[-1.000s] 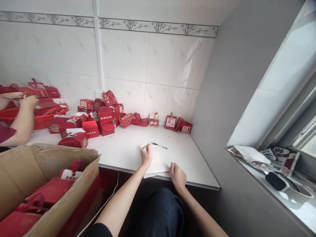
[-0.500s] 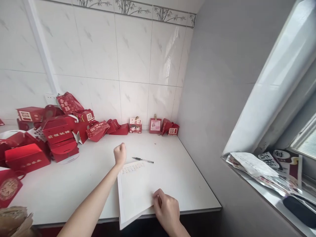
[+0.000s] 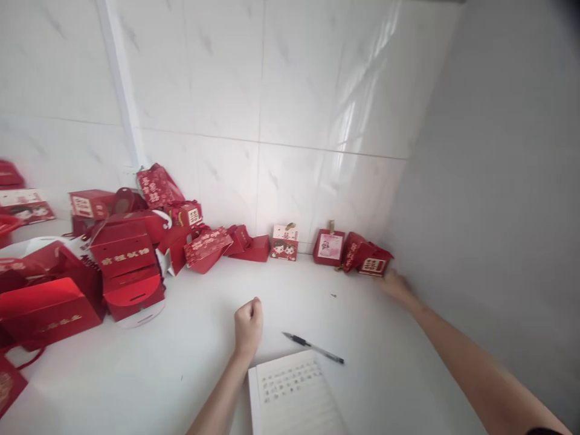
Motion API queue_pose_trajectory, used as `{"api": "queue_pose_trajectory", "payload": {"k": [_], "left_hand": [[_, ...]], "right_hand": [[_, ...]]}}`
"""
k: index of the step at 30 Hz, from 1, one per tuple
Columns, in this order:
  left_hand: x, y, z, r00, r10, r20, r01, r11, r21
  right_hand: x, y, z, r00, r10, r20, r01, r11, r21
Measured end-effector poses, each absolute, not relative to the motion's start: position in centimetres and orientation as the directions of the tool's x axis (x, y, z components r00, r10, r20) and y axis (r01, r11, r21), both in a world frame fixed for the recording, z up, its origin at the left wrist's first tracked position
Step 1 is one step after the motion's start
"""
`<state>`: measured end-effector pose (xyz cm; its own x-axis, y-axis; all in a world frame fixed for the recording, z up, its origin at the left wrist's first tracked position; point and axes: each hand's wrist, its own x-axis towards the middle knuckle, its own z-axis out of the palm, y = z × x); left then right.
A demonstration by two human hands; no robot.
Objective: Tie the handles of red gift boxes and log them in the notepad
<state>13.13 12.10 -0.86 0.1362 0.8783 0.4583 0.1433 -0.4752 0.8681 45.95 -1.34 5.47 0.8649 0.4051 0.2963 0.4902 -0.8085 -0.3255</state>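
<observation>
My left hand [image 3: 248,329] is curled in a fist on the white table, just above the top left corner of an open notebook [image 3: 299,393]. Nothing shows in its fingers. Handwritten lines fill the notebook's upper part. A black pen [image 3: 313,347] lies slantwise past the page's top edge. My right arm stretches to the far right corner, where my right hand [image 3: 399,289] is by a small red gift box [image 3: 375,263] with a gold character label. Motion smears those fingers, so I cannot tell whether they touch the box.
A pile of red gift boxes [image 3: 127,260] covers the table's left side. Along the tiled wall [image 3: 217,181] stand a box with two cartoon faces [image 3: 284,243] and a red box with a pink card [image 3: 329,246]. A grey wall [image 3: 489,181] borders the right.
My right hand has left the notebook's lower right edge and reached forward and right to the boxes in the corner. My left hand stays in a fist. The view has moved closer and turned left.
</observation>
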Motion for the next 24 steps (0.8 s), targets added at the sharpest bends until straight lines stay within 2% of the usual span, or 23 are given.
{"api": "queue_pose_trajectory", "payload": {"k": [3, 6, 8, 15, 21, 24], "left_hand": [[13.4, 12.1, -1.2, 0.185, 0.883, 0.431, 0.169, -0.461, 0.871], [13.6, 12.1, -1.5, 0.228, 0.889, 0.398, 0.194, -0.442, 0.876], [13.6, 12.1, -1.6, 0.246, 0.892, 0.38, 0.209, -0.432, 0.878], [13.6, 12.2, -1.5, 0.27, 0.893, 0.359, 0.233, -0.422, 0.876], [13.6, 12.2, -0.9, 0.255, 0.897, 0.361, 0.244, -0.421, 0.874], [13.6, 12.0, -0.5, 0.29, 0.887, 0.358, 0.263, -0.434, 0.862]], "right_hand": [[47.7, 1.6, 4.1, 0.893, 0.282, 0.351, 0.402, -0.851, -0.338], [48.7, 3.3, 2.5, 0.807, 0.301, 0.509, 0.499, -0.809, -0.311], [49.1, 3.8, 1.6, 0.764, 0.33, 0.554, 0.557, -0.772, -0.308], [49.4, 3.5, 2.3, 0.856, 0.278, 0.437, 0.471, -0.768, -0.434], [45.3, -1.7, 4.4, 0.878, 0.197, 0.436, 0.421, -0.751, -0.508], [40.6, -6.7, 5.5, 0.831, 0.234, 0.505, 0.503, -0.703, -0.503]]}}
